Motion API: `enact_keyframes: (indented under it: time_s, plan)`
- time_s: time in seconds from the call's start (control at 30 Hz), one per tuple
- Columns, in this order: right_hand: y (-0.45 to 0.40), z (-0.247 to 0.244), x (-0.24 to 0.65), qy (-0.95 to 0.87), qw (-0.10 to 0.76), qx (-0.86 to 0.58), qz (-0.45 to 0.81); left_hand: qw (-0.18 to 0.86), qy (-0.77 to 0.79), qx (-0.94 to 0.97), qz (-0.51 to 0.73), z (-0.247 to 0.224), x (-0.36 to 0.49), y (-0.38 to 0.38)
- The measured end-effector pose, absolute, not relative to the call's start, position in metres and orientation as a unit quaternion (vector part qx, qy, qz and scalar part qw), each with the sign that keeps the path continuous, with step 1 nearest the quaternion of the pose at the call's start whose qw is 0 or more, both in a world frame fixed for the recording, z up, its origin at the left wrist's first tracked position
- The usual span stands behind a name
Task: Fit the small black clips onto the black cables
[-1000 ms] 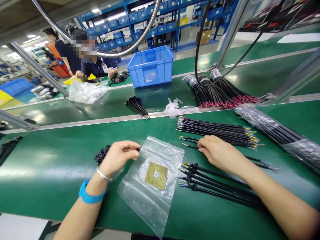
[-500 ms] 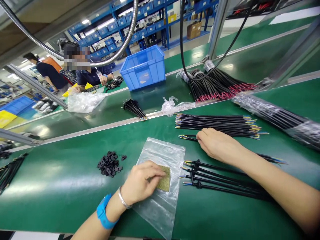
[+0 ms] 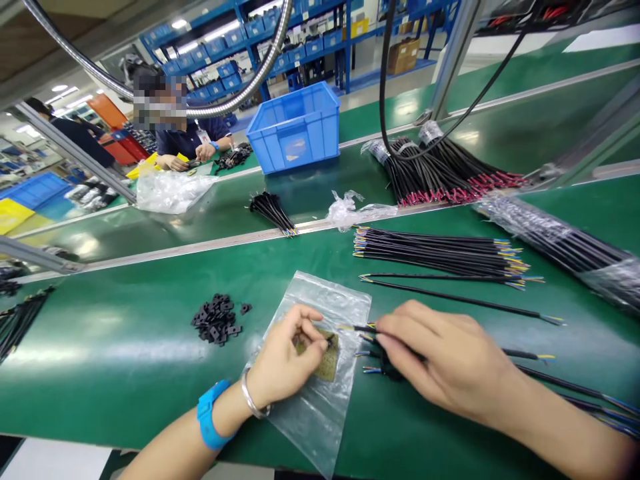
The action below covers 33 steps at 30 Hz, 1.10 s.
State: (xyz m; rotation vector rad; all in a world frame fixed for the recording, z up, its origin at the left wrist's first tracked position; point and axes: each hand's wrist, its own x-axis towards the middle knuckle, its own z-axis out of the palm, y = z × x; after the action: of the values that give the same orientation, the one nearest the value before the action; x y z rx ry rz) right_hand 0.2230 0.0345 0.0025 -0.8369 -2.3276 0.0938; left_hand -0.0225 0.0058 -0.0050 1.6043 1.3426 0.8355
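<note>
My left hand is curled over a square yellow-green pad, thumb and fingers drawn together around a small black piece. Under the pad lies a clear plastic zip bag. To the right, my right hand grips a black cable near its stripped end, which points toward my left hand. Below its fingers, more black cables show coloured wire ends; black fittings near these ends are partly hidden by the hand. Two single cables lie just behind it.
A pile of small black parts sits left of the bag. Behind are a row of black cables, wrapped cables, red-ended bundles and a blue bin. Across the bench, a co-worker's hands handle parts.
My right hand has moved toward me from the loose cables behind and now holds a cable end close to the bag. The left hand stays over the pad, its fingers raised slightly.
</note>
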Motion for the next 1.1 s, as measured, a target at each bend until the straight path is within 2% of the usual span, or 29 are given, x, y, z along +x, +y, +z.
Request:
enact_keyframes:
  time_s: [0.1, 0.3, 0.47, 0.77, 1.1]
  plan:
    - [0.027, -0.001, 0.214, -0.901, 0.319, -0.292, 0.041, 0.543, 0.535, 0.491, 0.421, 0.0, -0.019, 0.009]
    - [0.028, -0.009, 0.209, -0.901, 0.31, -0.3, 0.035, 0.593, 0.509, 0.412, 0.469, 0.004, -0.015, 0.009]
    - [0.027, -0.009, 0.209, -0.901, 0.306, -0.305, 0.044, 0.594, 0.496, 0.425, 0.469, 0.001, -0.017, 0.007]
    - [0.026, -0.005, 0.212, -0.893, 0.319, -0.318, -0.009, 0.534, 0.515, 0.488, 0.459, -0.002, -0.019, -0.003]
    - [0.019, -0.007, 0.209, -0.9, 0.342, -0.264, -0.057, 0.556, 0.528, 0.436, 0.471, -0.001, -0.014, 0.002]
